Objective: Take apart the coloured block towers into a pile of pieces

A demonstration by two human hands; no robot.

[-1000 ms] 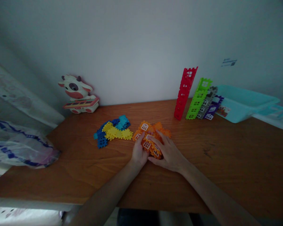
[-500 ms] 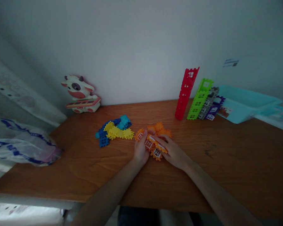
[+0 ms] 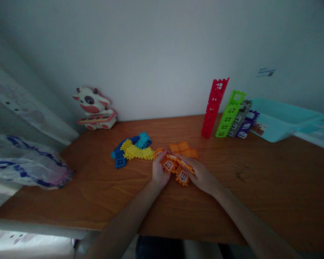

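My left hand [image 3: 159, 171] is closed around an orange building tile [image 3: 168, 165] with a white window grid, its thumb on top. My right hand [image 3: 201, 173] grips another orange tile piece [image 3: 185, 164], tilted on edge against the left one; whether the two are joined I cannot tell. Below them, partly under my right fingers, is a windowed orange tile [image 3: 183, 176]. Just behind the hands, more orange tiles [image 3: 183, 148] lie flat on the wooden table [image 3: 162, 201].
Left of my hands lie yellow tiles [image 3: 137, 152] and blue tiles [image 3: 121, 160]. A cow toy keyboard [image 3: 97, 117] and a plastic bag [image 3: 29, 165] are farther left. Red [image 3: 214, 108], green [image 3: 230, 115], grey [image 3: 237, 120] and purple [image 3: 247, 126] tile strips lean near a turquoise bin [image 3: 283, 118].
The orange pieces in my hands have shifted and turned slightly, and the lower windowed tile sits a little farther right. The whole view has drifted slightly.
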